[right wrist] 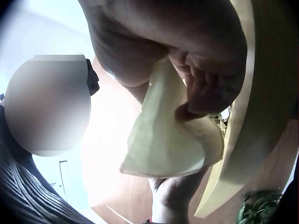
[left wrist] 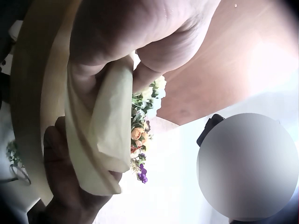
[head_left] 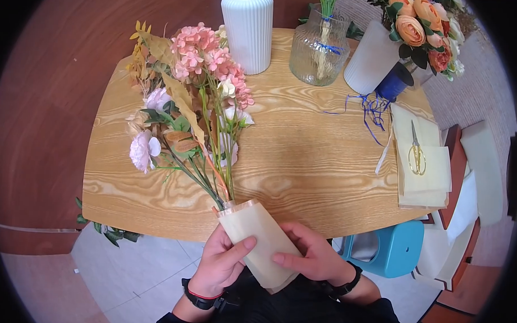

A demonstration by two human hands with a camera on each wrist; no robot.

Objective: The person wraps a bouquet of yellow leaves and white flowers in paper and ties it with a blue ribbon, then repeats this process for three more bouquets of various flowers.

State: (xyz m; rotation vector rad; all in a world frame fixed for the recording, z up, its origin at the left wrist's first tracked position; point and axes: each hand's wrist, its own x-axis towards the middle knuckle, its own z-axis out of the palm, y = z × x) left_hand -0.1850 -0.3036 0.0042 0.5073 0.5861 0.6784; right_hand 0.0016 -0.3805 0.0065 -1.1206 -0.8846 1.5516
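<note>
A cream wrapping paper (head_left: 260, 241) is folded round the lower stems of a flower bouquet at the table's front edge. My left hand (head_left: 225, 260) grips the paper's left side, thumb over its front and fingers behind. From the other side my right hand (head_left: 315, 253) holds it, thumb pressed on the front. The stems (head_left: 215, 180) come out of the paper's top. Pink hydrangeas (head_left: 201, 50), a pale lilac flower (head_left: 142, 150) and yellowish leaves lean over the table's left half. In the right wrist view the paper (right wrist: 163, 140) flares at its lower end.
A white ribbed vase (head_left: 247, 33) and a glass vase (head_left: 320, 52) with stems stand at the back. Right of them are peach flowers (head_left: 411, 30) and a blue ribbon spool (head_left: 394, 82). Gold-handled scissors (head_left: 417, 158) lie on paper sheets (head_left: 425, 190). A blue stool (head_left: 395, 249) stands below.
</note>
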